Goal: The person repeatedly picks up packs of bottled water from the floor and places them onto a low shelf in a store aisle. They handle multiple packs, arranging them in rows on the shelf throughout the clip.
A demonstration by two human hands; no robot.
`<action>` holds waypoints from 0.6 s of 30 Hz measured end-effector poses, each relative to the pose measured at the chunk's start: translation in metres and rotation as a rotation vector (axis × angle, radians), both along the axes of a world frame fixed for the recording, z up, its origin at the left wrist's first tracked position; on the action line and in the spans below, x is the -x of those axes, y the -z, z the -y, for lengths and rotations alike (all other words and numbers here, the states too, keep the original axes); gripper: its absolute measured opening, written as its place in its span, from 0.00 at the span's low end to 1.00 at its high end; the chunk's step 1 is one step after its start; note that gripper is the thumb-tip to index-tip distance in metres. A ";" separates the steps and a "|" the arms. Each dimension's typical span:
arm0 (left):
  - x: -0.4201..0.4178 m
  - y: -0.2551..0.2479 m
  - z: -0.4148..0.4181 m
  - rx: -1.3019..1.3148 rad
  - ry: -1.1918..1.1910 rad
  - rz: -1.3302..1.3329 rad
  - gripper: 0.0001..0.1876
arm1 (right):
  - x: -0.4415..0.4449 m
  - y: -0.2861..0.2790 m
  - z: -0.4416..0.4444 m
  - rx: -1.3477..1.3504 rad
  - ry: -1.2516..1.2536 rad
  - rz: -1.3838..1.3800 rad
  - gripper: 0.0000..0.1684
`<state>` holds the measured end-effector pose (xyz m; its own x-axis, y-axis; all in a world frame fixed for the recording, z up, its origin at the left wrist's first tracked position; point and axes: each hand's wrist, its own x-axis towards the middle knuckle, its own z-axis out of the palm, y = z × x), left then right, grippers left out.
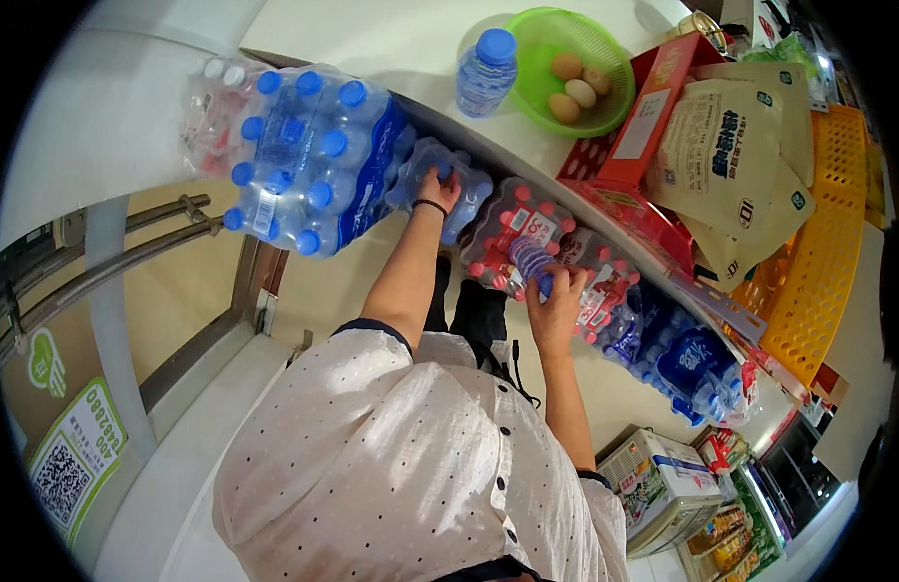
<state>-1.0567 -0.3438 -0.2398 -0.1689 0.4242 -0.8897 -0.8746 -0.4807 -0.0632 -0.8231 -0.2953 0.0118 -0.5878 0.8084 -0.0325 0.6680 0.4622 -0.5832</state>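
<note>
My left hand (442, 192), with a dark beaded bracelet at the wrist, has its fingers at the blue cap of a bottle (441, 166) in a small clear-wrapped bottle pack (468, 190). In my right hand (557, 300) is a small plastic water bottle (531, 256), tilted, its blue cap end in the fingers. Beneath that bottle lie red-capped drink packs (518, 218) in shrink wrap. Left of my left hand stands a large shrink-wrapped pack of blue-capped water bottles (297, 156).
On the white counter (391, 44) stand another water bottle (486, 76) and a green plastic basket (522, 94) holding several eggs. A red box (649, 124), tan pouches (733, 145) and an orange crate (813, 254) crowd the right. A door with metal handles (151, 254) is left.
</note>
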 end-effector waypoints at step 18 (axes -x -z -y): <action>-0.007 -0.046 0.001 1.099 1.515 -1.438 0.21 | -0.001 -0.001 0.000 0.006 0.014 -0.040 0.18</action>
<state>-1.0493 -0.3452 -0.1934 -0.7931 0.4298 -0.4315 0.2532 0.8771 0.4082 -0.8221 -0.2957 0.0130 -0.5775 0.8163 -0.0142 0.6505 0.4496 -0.6122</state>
